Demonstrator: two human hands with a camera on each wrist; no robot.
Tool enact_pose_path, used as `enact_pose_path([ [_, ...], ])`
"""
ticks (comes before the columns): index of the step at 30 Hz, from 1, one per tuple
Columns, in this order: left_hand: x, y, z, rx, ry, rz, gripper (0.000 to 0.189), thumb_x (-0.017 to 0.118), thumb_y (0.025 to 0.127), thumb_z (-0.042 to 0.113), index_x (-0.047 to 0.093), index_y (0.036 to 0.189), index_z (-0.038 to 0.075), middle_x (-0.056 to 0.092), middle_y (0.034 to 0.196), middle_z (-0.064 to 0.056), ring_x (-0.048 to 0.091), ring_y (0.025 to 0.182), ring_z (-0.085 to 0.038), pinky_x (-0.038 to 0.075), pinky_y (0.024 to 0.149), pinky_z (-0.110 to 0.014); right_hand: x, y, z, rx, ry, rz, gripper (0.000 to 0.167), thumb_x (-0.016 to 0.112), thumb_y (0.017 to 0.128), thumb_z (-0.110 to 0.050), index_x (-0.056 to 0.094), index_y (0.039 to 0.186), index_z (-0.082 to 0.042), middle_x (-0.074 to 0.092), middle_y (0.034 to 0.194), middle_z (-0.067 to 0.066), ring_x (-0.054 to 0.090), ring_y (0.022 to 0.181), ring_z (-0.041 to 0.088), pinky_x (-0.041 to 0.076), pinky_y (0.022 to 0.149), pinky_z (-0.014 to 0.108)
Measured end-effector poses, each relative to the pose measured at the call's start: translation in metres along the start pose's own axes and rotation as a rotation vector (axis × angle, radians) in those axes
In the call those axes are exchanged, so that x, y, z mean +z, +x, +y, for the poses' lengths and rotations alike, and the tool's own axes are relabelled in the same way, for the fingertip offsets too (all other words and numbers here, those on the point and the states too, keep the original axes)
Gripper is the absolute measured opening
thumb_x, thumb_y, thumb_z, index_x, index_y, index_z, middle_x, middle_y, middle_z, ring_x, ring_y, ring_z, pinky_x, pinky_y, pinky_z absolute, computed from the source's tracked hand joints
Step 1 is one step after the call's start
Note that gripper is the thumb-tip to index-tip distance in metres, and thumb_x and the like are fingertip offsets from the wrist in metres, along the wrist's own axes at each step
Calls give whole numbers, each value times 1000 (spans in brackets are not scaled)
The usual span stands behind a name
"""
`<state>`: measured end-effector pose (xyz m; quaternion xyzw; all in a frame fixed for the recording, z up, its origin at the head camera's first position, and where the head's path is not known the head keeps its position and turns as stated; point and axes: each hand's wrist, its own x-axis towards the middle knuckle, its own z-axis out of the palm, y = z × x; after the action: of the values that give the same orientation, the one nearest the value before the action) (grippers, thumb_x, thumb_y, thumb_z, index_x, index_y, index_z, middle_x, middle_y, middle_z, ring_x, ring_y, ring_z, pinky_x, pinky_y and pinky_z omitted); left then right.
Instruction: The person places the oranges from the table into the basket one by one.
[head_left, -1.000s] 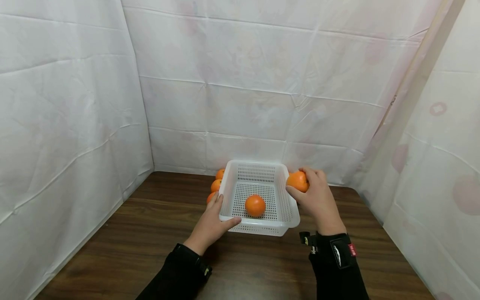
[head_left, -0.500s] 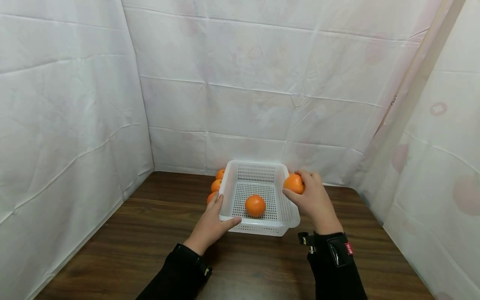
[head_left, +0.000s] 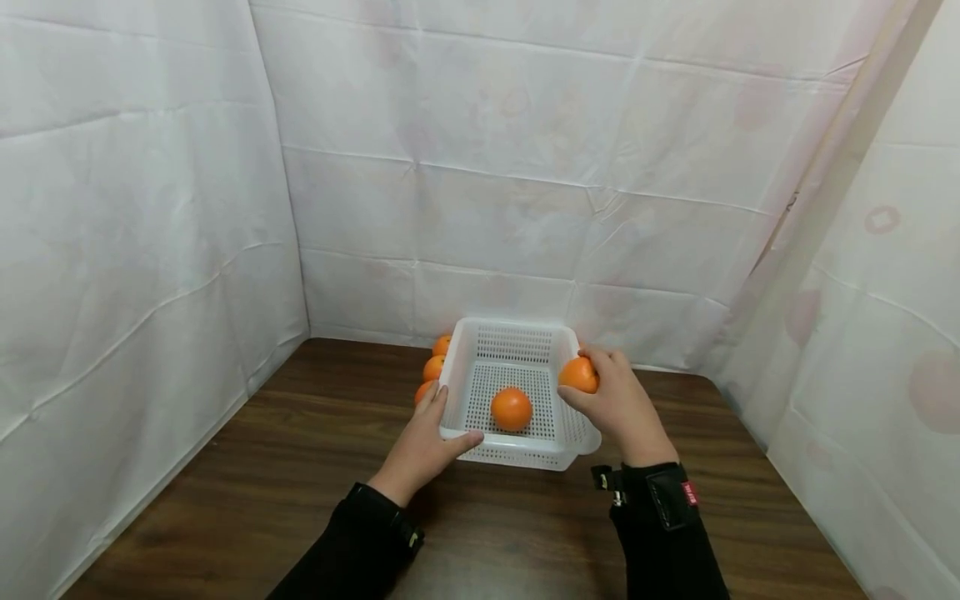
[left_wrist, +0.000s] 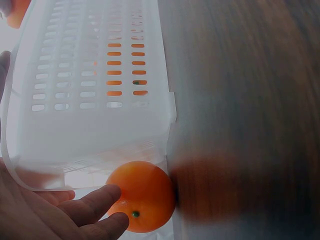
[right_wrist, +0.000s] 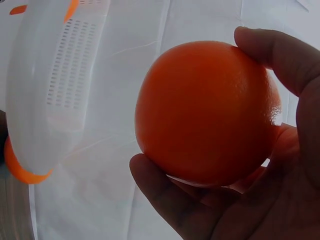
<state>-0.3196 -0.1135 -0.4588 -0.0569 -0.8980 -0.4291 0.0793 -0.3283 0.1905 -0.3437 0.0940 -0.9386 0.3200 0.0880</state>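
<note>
A white perforated plastic basket (head_left: 517,445) stands on the table with one orange (head_left: 512,409) on its bottom. My left hand (head_left: 420,448) holds its near left corner, thumb over the front rim and fingers along the left side. In the left wrist view, those fingers also touch an orange (left_wrist: 145,197) outside the basket. My right hand (head_left: 620,406) grips another orange (head_left: 578,375) over the right rim. The right wrist view shows this orange (right_wrist: 207,112) between thumb and fingers, apart from the basket wall (right_wrist: 37,85).
Several oranges line the basket's left side, such as this orange (head_left: 433,367). Another orange (right_wrist: 25,165) shows below the rim in the right wrist view. The brown wooden table (head_left: 300,467) is enclosed by white cloth (head_left: 480,208) at the back and sides.
My right hand has moved left and slightly down with its orange, from beyond the right rim to over it. My left hand and the basket have stayed put.
</note>
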Motion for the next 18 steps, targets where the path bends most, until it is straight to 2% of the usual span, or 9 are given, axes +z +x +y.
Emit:
enact_pose_path([
  [10,-9,3,1,19,-14,-10,120,77,82,76,24,171,15,12,181,-5,36,158,-37,39,121,-66,1,2,-6,1,-16,-36,77,73,97,-42,42,163,-18,46,141,17,60,111,34,57,85,44],
  [18,-4,4,0,11,-27,-21,119,77,82,76,24,171,16,12,181,-6,37,158,-36,39,121,-65,4,3,-3,21,-44,-48,74,74,96,-42,45,160,-17,46,140,16,60,111,33,57,85,44],
])
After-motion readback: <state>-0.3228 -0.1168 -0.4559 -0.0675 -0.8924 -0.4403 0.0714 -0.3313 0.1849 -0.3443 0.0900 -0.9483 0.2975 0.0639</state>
